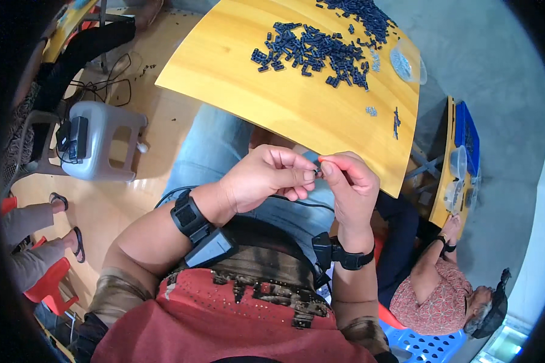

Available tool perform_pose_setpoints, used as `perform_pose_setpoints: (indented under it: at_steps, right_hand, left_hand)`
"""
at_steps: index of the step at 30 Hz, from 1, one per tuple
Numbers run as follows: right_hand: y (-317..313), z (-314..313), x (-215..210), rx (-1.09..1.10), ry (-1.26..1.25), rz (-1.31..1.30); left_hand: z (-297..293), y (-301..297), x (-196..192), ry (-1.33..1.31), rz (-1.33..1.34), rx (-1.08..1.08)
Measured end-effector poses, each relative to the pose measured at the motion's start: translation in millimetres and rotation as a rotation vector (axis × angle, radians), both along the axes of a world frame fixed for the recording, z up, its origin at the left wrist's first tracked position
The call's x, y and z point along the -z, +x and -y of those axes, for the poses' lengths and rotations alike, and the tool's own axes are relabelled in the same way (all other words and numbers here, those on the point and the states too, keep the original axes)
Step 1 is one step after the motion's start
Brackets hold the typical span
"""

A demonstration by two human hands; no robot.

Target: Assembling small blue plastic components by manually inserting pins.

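My left hand [265,177] and my right hand [349,181] meet over my lap, just below the near edge of a yellow wooden table [236,72]. Both pinch one small dark plastic part [317,172] between thumb and fingertips. The part is mostly hidden by the fingers. Each wrist wears a black strap with a box on it. A large heap of the same dark small parts [312,51] lies on the far side of the table, beyond my reach here.
A clear bag of small pale pieces [406,63] and two little clusters [381,114] lie near the table's right edge. A grey plastic stool [100,145] with a black device stands left. Another person [442,284] sits at the right by a second table with blue tray [466,136].
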State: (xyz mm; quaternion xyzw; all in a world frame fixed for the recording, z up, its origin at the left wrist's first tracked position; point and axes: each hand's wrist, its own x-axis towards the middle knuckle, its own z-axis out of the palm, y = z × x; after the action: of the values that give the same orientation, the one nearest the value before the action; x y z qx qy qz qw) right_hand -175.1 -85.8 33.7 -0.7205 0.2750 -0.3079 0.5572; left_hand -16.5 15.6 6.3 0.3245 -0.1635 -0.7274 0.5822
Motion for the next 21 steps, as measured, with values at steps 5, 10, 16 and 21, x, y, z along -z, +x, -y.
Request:
perform_pose_setpoints:
  at_steps: [5,10,16,21]
  right_hand:
    - [3.1,0.7,-2.1,0.032,-0.119,-0.068]
    - [3.6,3.0,-2.6,0.022,-0.215,-0.109]
    - [7.3,3.1,-3.3,0.014,-0.208,-0.098]
    - [9.9,-2.1,4.2,0.05,-0.212,-0.053]
  left_hand:
    - [0.2,1.2,0.8,0.067,-0.048,0.019]
    - [2.9,7.4,4.4,0.103,-0.168,0.044]
    - [2.9,5.7,3.4,0.109,-0.143,0.03]
    - [2.1,3.6,6.9,0.073,-0.098,-0.002]
